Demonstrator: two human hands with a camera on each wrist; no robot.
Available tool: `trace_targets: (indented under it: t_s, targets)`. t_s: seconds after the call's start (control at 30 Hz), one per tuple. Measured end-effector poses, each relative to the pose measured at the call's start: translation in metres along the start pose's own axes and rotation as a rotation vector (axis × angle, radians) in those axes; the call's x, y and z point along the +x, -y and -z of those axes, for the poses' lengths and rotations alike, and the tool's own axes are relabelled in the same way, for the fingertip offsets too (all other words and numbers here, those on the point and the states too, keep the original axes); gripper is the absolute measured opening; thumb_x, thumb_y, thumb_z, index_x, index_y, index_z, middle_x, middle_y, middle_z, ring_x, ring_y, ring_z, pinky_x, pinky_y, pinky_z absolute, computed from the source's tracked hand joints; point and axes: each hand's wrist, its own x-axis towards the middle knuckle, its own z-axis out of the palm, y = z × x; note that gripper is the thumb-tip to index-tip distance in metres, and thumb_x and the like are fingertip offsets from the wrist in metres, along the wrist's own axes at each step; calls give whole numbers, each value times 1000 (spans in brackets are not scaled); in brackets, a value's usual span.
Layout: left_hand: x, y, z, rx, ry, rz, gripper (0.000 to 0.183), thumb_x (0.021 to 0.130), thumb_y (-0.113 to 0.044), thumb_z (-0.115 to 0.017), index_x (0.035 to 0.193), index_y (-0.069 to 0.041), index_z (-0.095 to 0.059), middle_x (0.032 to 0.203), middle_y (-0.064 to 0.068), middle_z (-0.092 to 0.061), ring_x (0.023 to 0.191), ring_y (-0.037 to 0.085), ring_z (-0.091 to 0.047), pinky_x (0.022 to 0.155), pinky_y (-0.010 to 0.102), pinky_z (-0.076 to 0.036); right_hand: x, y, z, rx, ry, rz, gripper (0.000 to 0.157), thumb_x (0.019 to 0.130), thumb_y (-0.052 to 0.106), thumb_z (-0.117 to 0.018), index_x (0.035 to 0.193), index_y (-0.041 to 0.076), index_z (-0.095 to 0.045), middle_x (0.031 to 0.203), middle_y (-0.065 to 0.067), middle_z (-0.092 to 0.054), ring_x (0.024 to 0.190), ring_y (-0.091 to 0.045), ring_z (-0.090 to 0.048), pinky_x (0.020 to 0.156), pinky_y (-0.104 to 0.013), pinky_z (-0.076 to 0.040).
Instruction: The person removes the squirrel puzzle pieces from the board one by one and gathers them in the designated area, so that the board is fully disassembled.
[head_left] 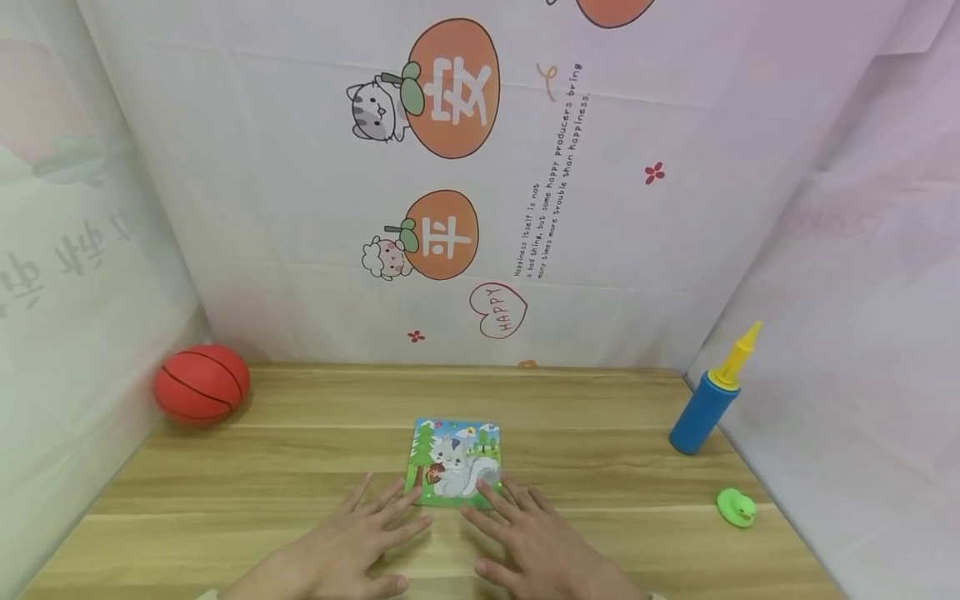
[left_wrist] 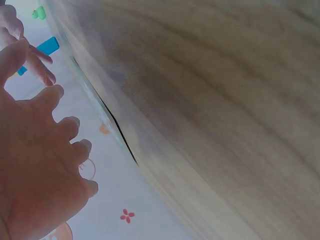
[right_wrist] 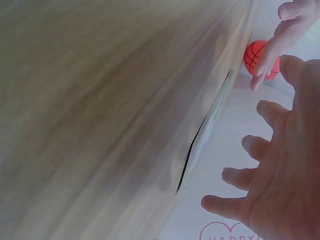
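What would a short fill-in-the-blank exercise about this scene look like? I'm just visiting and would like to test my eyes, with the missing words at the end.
1. The left hand and right hand have their fingers spread near the picture board, gripping ____.
2. In the head view, the red ball is on the ____ side of the table.
3. The pump has a yellow top and a ____ body.
4. The small duck is coloured ____.

Missing words: nothing; left; blue; green.

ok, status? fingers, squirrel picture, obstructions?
Left fingers and right fingers spread, empty. Squirrel picture flat on table, ungripped. Nothing lying on it; ball, pump, duck off to the sides.
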Motion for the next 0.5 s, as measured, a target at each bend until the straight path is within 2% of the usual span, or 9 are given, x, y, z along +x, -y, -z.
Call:
trace_targets:
  t_s: [0.07, 0.1, 0.17, 0.23, 0.4, 0.5]
  targets:
    - [1, 0, 1, -28, 24, 16, 66, 102, -64, -47, 156, -26, -49, 167, 12, -41, 152, 44, -41, 126, 36, 30, 0, -1, 0, -6, 4, 2, 63, 106, 64, -37, 161, 34, -37, 171, -10, -33, 155, -45, -36, 113, -70, -46]
    - [3, 1, 1, -37, 42, 27, 66, 102, -65, -46, 156, -27, -48, 168, 12, -39, 153, 43, -40, 131, 45, 21, 1, -1, 0, -11, 2, 5, 63, 106, 63, -38, 161, 34, -38, 171, -10, -33, 155, -45, -37, 113, -69, -46]
    - [7, 3, 4, -65, 83, 56, 69, 101, -66, -46, 158, -27, -46, 171, 11, -35, 156, 42, -36, 131, 63, 1, 4, -4, 0, -33, -6, 10, 63, 106, 63, -38, 161, 32, -39, 171, -11, -33, 155, -45, -37, 115, -67, -46]
    - [12, 5, 7, -79, 127, 82, 72, 100, -67, -46, 160, -26, -42, 173, 11, -29, 158, 42, -31, 125, 73, -16, 9, -7, 2, -65, -11, 10, 63, 106, 62, -38, 161, 32, -38, 171, -11, -32, 155, -45, -37, 116, -64, -46]
    - [30, 15, 14, -136, 174, 80, 76, 102, -62, -48, 161, -15, -39, 173, 16, -27, 159, 45, -27, 126, 76, -15, 27, -15, 8, -87, 0, 2, 63, 107, 59, -41, 162, 29, -37, 173, -11, -30, 156, -43, -36, 122, -59, -44]
    - [42, 21, 18, -127, 205, 79, 79, 102, -61, -50, 161, -11, -37, 172, 18, -27, 160, 45, -26, 128, 72, -17, 38, -20, 12, -72, 18, -8, 65, 108, 55, -42, 163, 22, -35, 173, -11, -30, 158, -37, -35, 125, -56, -40]
